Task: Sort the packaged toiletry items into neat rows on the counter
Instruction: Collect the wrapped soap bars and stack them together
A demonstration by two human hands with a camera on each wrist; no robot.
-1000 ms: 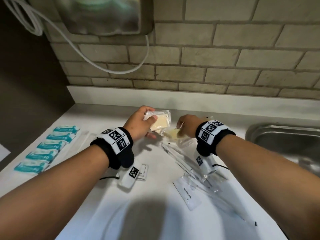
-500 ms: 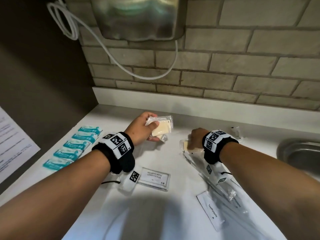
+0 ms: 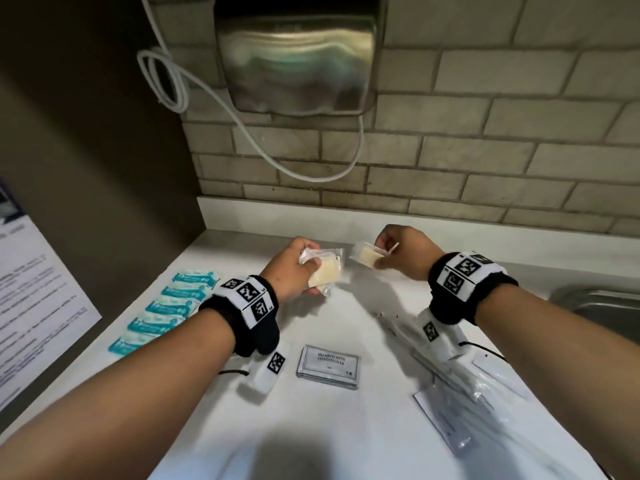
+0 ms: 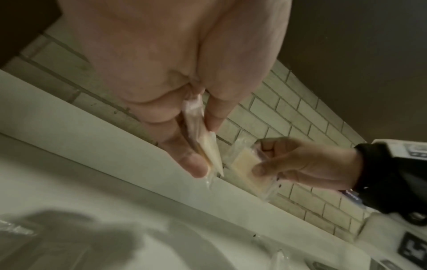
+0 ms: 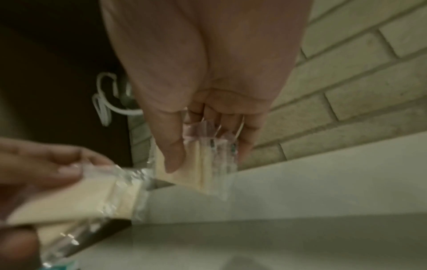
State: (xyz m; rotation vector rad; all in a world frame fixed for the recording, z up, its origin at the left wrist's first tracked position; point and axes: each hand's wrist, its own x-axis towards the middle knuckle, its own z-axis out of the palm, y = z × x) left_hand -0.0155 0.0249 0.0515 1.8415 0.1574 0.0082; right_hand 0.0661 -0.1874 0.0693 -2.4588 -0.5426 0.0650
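Two wrapped soap bars are held up over the white counter (image 3: pixel 346 427), close to the back wall. One soap bar (image 3: pixel 325 271) is gripped in the left hand (image 3: pixel 294 271), with the thumb on top and the fingers under it. The other soap bar (image 3: pixel 367 256) is pinched by the right hand (image 3: pixel 405 252) — thumb on one side, fingers curled on the other. The two bars are near each other but are not seen to touch.

A row of teal packets (image 3: pixel 166 310) is already laid out along the left side of the counter. A shampoo sachet (image 3: pixel 329 367) lies flat in the middle, and long clear packets (image 3: pixel 460 386) are piled loosely on the right.

It looks like the soaps are being gathered so a soap row can be made. To do this well, a bare spot should be picked first, away from the teal row. Each bar should be laid flat, with its long side the same way as the last one, and the gaps kept even. The wrap is shiny and may slip — so a bar should be set down gently, not dropped.
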